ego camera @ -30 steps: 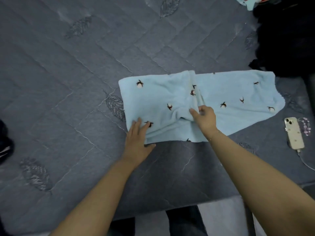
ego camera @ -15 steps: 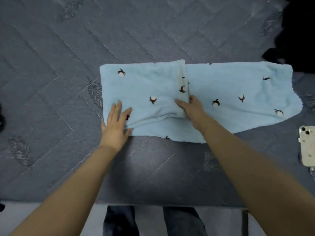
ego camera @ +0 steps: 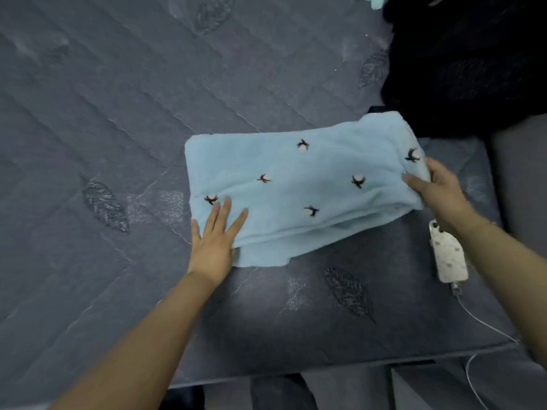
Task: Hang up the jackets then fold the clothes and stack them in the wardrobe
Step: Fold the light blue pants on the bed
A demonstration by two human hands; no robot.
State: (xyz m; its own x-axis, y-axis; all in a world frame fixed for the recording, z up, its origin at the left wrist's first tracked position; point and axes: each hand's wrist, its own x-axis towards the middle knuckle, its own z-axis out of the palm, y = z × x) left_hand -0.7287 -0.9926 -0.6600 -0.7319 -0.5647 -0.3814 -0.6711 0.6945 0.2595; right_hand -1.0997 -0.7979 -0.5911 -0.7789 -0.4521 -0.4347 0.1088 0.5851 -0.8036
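A light blue fleece garment (ego camera: pixel 302 190), dotted with small dark and white cotton-boll motifs, lies folded on a dark grey quilted bedspread (ego camera: pixel 118 113) stitched with leaf shapes. The fold has left it a thick oblong with several layers showing along its near edge, and one lower layer sticks out past the rest at the front.

The left hand (ego camera: pixel 214 241) lies flat on the near left corner of the garment, fingers straight and spread, palm pressing the cloth down. The right hand (ego camera: pixel 435 190) is at the garment's right end, thumb on top and fingers curled around the folded edge, gripping it. The two hands are well apart, one at each end of the bundle.

Just beside the right forearm, a white phone (ego camera: pixel 448 255) lies on the bedspread with a white cable (ego camera: pixel 485 324) running from its lower end off the edge of the bed. A heap of black clothing (ego camera: pixel 467 60) sits at the far right, touching the garment's far right corner. A scrap of pale blue cloth (ego camera: pixel 373 0) peeks in at the top edge.
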